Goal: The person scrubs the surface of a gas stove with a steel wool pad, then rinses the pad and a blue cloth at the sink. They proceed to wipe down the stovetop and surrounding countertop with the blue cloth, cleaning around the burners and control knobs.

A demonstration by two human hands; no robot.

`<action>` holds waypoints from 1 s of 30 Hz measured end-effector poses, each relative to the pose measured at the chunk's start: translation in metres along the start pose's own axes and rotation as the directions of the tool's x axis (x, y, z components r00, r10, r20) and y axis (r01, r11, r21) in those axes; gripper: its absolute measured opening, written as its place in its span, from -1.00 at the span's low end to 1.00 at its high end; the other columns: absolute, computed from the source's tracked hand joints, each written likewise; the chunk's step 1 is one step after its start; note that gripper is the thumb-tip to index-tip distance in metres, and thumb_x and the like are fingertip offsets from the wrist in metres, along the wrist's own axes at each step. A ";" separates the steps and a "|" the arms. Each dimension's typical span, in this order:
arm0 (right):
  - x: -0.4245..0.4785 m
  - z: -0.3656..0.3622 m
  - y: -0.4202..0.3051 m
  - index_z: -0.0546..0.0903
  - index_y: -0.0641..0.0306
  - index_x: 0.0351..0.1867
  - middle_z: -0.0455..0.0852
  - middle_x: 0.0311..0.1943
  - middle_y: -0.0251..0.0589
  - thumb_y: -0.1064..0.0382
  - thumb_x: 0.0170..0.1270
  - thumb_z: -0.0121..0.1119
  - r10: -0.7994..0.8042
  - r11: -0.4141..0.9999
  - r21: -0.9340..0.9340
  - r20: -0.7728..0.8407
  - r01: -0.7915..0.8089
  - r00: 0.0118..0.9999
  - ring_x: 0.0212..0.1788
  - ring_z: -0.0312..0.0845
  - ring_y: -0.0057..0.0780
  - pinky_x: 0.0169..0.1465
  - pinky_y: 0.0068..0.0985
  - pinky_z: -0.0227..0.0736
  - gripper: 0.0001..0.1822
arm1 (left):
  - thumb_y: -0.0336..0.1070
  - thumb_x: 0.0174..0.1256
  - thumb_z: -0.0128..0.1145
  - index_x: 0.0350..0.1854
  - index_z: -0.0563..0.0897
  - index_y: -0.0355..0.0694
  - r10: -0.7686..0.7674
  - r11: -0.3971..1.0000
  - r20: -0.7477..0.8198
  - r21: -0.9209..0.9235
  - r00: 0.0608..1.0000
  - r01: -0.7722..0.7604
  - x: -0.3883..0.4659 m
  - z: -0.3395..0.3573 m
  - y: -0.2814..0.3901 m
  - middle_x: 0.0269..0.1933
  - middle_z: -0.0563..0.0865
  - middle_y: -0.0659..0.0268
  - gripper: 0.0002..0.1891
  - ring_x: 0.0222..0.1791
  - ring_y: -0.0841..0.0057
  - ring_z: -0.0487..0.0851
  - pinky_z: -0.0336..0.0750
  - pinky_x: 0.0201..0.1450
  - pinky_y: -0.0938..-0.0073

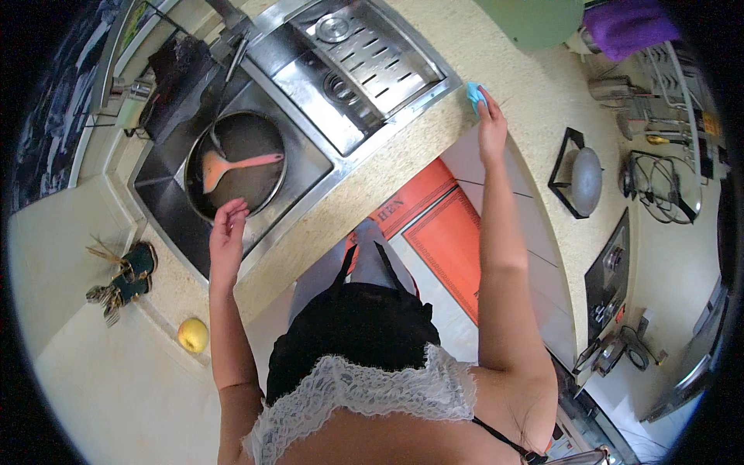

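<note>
My right hand (pixel 493 131) holds a light blue cloth (pixel 475 96) at the counter edge, just right of the sink. My left hand (pixel 228 229) hangs at the near rim of a dark round pan (pixel 256 189), its fingers loosely curled with nothing seen in them. Whether the fingertips touch the rim, I cannot tell. The pan sits in the left basin (pixel 305 168) of a stainless steel sink. Inside it lies an orange silicone spatula (pixel 216 170), its handle pointing right. Above the pan is the faucet (pixel 235 58).
A perforated steel tray (pixel 378 61) covers part of the right basin (pixel 314 93). On the left ledge are a yellow apple (pixel 193 335) and small dark green boot-shaped pots (pixel 136 270). A grey lidded pot (pixel 587 180), a gas hob (pixel 607 267) and a purple cloth (pixel 630 26) occupy the right-hand counter.
</note>
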State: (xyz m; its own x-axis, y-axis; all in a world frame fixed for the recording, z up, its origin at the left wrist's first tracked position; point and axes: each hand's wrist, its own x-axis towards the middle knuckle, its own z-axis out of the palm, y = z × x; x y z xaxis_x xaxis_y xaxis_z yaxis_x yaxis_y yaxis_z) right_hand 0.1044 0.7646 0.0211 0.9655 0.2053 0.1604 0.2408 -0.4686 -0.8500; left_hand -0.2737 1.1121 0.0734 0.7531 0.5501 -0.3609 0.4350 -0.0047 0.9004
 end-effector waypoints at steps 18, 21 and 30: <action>-0.212 0.203 -0.137 0.55 0.29 0.11 0.56 0.10 -0.04 0.51 0.23 -0.03 -0.470 0.881 0.352 0.565 0.317 0.678 0.19 0.44 -0.09 0.30 -0.24 0.26 -0.60 | -0.50 0.42 -0.09 0.17 0.46 -0.30 -0.042 0.998 -0.112 -0.048 0.993 0.036 -0.030 -0.017 0.002 0.11 0.58 0.26 -0.69 0.11 0.51 0.53 0.35 0.23 0.52; -0.159 0.132 -0.144 0.55 0.26 0.10 0.60 0.01 -0.10 0.41 0.32 0.05 -0.349 0.918 0.355 0.521 0.174 0.779 0.13 0.51 -0.23 0.19 -0.36 0.39 -0.68 | -0.50 0.42 -0.09 0.17 0.47 -0.30 -0.027 0.996 -0.148 -0.089 0.989 0.014 -0.039 -0.022 0.001 0.11 0.58 0.26 -0.69 0.12 0.51 0.53 0.34 0.24 0.52; -0.099 0.046 0.001 0.18 0.16 0.46 0.15 0.44 0.05 0.13 0.46 -0.11 -0.297 0.767 -0.439 0.404 0.468 0.865 0.50 -0.06 0.03 0.50 -0.06 -0.23 -0.43 | -0.41 0.48 -0.05 0.14 0.50 -0.28 -0.001 0.996 -0.135 -0.085 0.991 -0.011 -0.048 -0.017 -0.021 0.05 0.60 0.32 -0.74 0.07 0.57 0.53 0.36 0.19 0.55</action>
State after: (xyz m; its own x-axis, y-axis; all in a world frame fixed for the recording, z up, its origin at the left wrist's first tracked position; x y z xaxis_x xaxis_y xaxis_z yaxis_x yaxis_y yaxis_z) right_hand 0.0044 0.7832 -0.0184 0.7236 0.6638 0.1889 0.6805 -0.6405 -0.3561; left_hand -0.3277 1.0998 0.0762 0.6794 0.6575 -0.3257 0.3835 0.0603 0.9216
